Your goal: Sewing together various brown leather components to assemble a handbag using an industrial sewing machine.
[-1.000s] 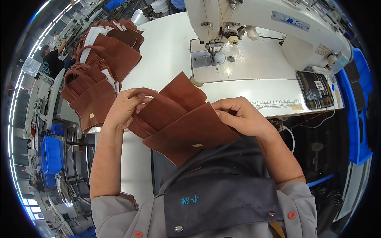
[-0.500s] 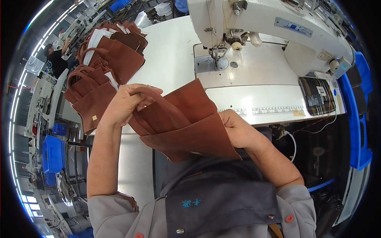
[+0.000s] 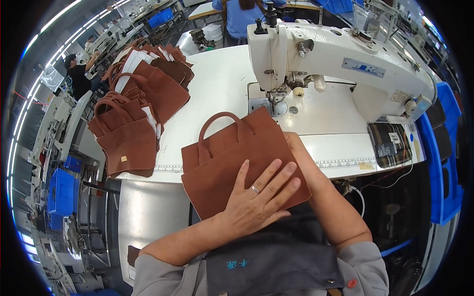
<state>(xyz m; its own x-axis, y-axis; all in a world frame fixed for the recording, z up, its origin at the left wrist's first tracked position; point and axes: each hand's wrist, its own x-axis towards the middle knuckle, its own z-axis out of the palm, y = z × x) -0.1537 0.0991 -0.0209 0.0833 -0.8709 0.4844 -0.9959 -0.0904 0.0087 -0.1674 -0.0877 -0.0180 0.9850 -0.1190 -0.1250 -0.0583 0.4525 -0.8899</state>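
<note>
A brown suede-like bag (image 3: 224, 158) with a looped handle lies flat at the front edge of the white sewing table (image 3: 217, 84), partly overhanging toward me. My left hand (image 3: 256, 197) rests flat on its lower half, fingers spread, a ring on one finger. My right forearm (image 3: 321, 187) reaches in along the bag's right edge. My right hand is hidden under the bag, so its grip cannot be seen. The bag's top corner lies close to the needle area of the white sewing machine (image 3: 345, 64).
A pile of similar brown bags (image 3: 133, 123) covers the table's left side. A dark control box (image 3: 390, 143) sits at the right edge. Blue crates (image 3: 61, 192) stand on the floor at left. Other people work at the far left (image 3: 76, 76) and behind the machine (image 3: 242, 15).
The bag was held up and folded between both hands; now it lies spread flat on the table edge with my left hand pressed on top and my right hand under it.
</note>
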